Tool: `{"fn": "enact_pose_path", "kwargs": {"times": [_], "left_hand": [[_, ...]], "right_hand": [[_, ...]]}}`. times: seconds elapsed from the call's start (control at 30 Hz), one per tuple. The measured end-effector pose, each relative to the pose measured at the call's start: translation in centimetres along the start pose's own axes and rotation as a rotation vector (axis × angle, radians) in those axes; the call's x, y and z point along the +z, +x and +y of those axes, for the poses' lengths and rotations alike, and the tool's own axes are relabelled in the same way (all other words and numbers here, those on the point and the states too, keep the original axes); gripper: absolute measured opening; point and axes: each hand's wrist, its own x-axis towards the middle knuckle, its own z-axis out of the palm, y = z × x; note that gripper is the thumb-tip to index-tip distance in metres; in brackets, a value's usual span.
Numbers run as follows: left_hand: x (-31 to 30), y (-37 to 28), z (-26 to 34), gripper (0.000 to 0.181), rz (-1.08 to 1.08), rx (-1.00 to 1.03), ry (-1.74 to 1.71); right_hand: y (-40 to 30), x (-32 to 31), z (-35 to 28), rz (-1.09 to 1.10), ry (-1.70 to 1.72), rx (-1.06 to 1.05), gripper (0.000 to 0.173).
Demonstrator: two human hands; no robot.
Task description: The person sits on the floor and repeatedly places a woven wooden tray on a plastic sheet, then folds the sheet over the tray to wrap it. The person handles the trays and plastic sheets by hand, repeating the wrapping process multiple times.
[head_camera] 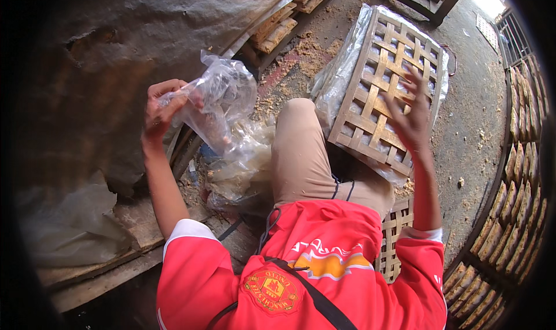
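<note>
My left hand (167, 108), at the left, pinches a crumpled clear plastic sheet (226, 84) between thumb and fingers; the sheet hangs towards the ground. Below it, a heap of yellowish clear plastic (243, 169) lies beside my knee. My right hand (408, 108) is raised over a woven wooden lattice panel (373, 91), fingers spread and holding nothing; whether it touches the panel cannot be told. The panel rests at a slant on clear plastic sheeting (336, 86), and more plastic shows through its gaps.
A second woven panel (393, 230) lies by my right hip. Stacked slabs (276, 34) stand at the upper left beside a large draped plastic cover (108, 69). Racks with rows of slabs (512, 225) line the right. A wooden stand (430, 4) is ahead; crumbs litter the concrete floor (469, 125).
</note>
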Motion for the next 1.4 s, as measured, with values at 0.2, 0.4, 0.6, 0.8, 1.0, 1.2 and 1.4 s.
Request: {"fn": "enact_pose_path", "kwargs": {"times": [0.2, 0.4, 0.6, 0.8, 1.0, 1.2, 1.4], "left_hand": [[-0.6, -1.2, 1.2, 0.023, -0.255, -0.044, 0.09], [1.8, -3.7, 0.0, 0.013, -0.136, -0.15, 0.32], [-1.1, -6.4, -1.5, 0.008, 0.001, -0.216, 0.523], [-0.8, -7.2, -3.1, 0.049, 0.091, 0.001, 0.484], [3.1, -3.6, 1.1, 0.045, 0.059, -0.152, 0.726], [-0.2, -4.1, -1.3, 0.009, 0.201, -0.087, 0.835], [-0.4, -5.0, 0.0, 0.038, 0.091, -0.248, 0.986]], "right_hand": [[1.3, 11.5, -9.4, -0.404, 0.332, -0.468, 0.097], [0.4, 20.6, -14.1, -0.7, 0.432, -0.568, 0.058], [0.7, 23.5, -7.0, -0.853, 0.191, -0.472, 0.018], [2.3, 21.4, -8.6, -0.9, 0.155, -0.485, 0.025], [3.0, 21.1, -10.5, -0.895, 0.304, -0.335, 0.032], [3.7, 19.1, -8.4, -0.95, 0.294, -0.242, 0.029], [4.7, 19.3, -6.6, -0.898, 0.321, -0.268, 0.014]]}}
